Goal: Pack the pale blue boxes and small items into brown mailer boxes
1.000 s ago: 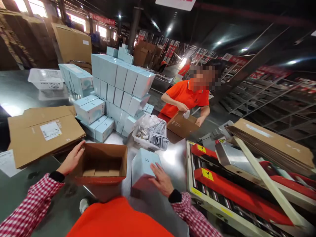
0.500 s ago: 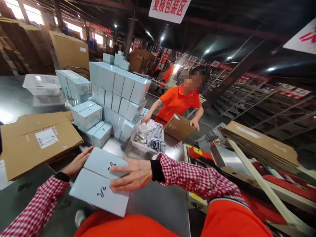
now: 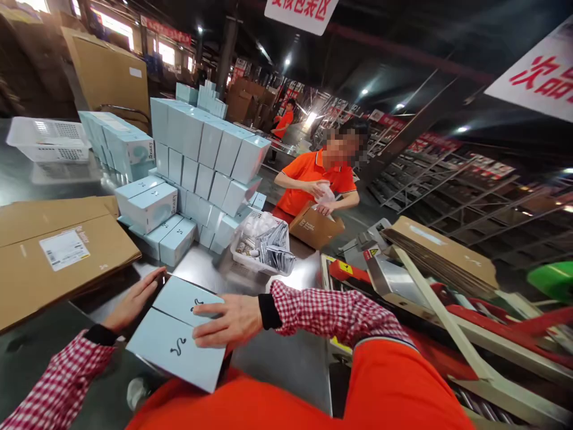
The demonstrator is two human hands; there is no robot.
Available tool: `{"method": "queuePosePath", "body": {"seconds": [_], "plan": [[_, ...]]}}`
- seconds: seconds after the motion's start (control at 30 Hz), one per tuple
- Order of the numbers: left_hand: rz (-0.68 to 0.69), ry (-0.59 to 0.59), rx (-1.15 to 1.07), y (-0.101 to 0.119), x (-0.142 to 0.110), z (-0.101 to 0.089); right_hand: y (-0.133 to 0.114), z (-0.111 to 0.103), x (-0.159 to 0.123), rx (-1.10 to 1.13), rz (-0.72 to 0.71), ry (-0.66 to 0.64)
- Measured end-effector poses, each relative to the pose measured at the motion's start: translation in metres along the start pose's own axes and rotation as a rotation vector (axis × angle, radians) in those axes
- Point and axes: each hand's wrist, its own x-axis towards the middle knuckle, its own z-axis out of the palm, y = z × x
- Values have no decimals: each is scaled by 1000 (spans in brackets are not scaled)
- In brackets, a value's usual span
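Note:
Two pale blue boxes [image 3: 179, 343], side by side and each with a black squiggle on top, are at the table's front edge against my body. My left hand [image 3: 134, 301] presses along their left side, its fingers stretched out and partly hidden. Over the top and right edge lies my right hand [image 3: 230, 319], gripping the pair; its thumb is out of sight. Beyond them, many similar boxes stand in a tall stack [image 3: 201, 173]. A shorter pile of marked boxes [image 3: 150, 206] rests in front of it.
Flattened cardboard cartons [image 3: 27, 257] lie at the left, with white baskets [image 3: 49, 149] behind. A white basket of packets [image 3: 250, 263] stands mid-table. Across from me a co-worker [image 3: 308, 167] has a brown carton [image 3: 316, 227]. On the right is a red and cream machine [image 3: 430, 298].
The co-worker's hand has left the basket and now holds white wrapping over the brown carton. My hands keep hold of the two boxes, almost unmoved. My view has turned slightly right.

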Motion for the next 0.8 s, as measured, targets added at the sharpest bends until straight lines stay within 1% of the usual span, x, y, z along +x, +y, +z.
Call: {"method": "queuePosePath", "body": {"seconds": [0.07, 0.13, 0.23, 0.27, 0.33, 0.37, 0.43, 0.5, 0.57, 0.63, 0.67, 0.73, 0.8], "plan": [[11, 12, 10, -3, 1, 0, -4, 18, -6, 68, 55, -102], [11, 21, 10, -5, 2, 3, -8, 29, -6, 147, 161, -214], [12, 36, 9, -7, 1, 13, -8, 36, 6, 305, 329, -371], [13, 42, 10, -7, 0, 17, -6, 38, 12, 364, 359, -421], [11, 53, 16, -9, -4, 25, -3, 41, 21, 457, 372, -492], [8, 60, 19, -9, -7, 28, -2, 42, 23, 479, 371, -510], [0, 72, 27, -11, -11, 31, -4, 43, 22, 467, 371, -504], [-4, 81, 33, -12, -14, 30, -9, 41, 14, 398, 359, -458], [-7, 84, 38, -13, -14, 27, -14, 37, 3, 323, 305, -400], [-17, 83, 41, -13, -13, 23, -20, 30, -9, 282, 257, -347], [-22, 79, 41, -13, -12, 22, -22, 28, -14, 280, 257, -329], [-29, 70, 41, -13, -11, 22, -28, 24, -22, 328, 330, -334], [-29, 64, 40, -12, -12, 28, -34, 25, -25, 434, 469, -429]]}}
